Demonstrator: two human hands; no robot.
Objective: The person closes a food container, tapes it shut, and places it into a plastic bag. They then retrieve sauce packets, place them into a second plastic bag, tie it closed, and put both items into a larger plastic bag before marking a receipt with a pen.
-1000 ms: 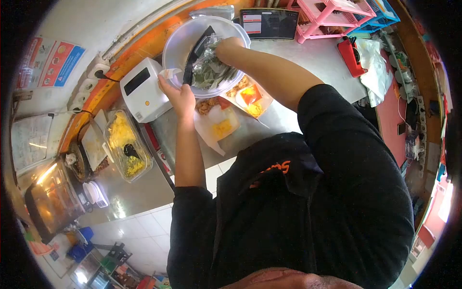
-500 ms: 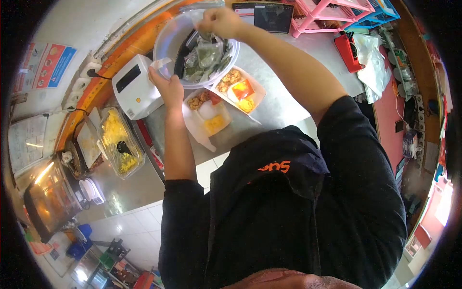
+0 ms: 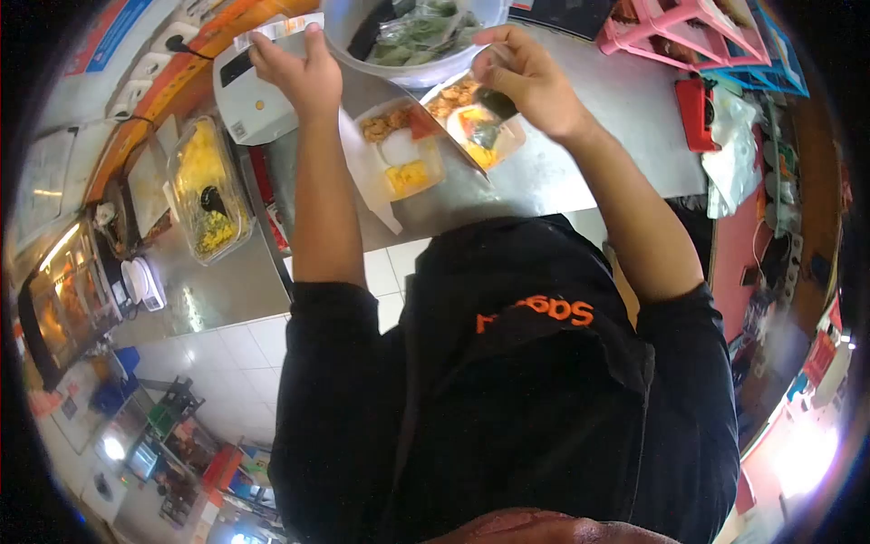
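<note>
My left hand (image 3: 301, 74) is raised over the white box-shaped device (image 3: 245, 113), its fingers closed on a printed white paper slip (image 3: 281, 29). My right hand (image 3: 541, 89) pinches a small clear plastic packet (image 3: 495, 103) with something dark inside. The packet hangs over the right open food box (image 3: 512, 145), which holds fried pieces, something yellow and a dark green item. Beside it, the left food box (image 3: 424, 177) contains fried pieces, a white mound and yellow food. Behind them stands a clear tub (image 3: 485, 25) of green leaf-like packets (image 3: 419, 34).
A clear tray (image 3: 237, 238) of yellow food with a dark scoop stands on the left. Pink racks (image 3: 671, 36) and a red tape dispenser (image 3: 696, 113) are at the right. A white scale (image 3: 145, 283) sits near the counter's left end.
My right hand has left the tub and come down over the right food box with a packet. My left hand has moved from the tub's rim to above the white device, still with the slip.
</note>
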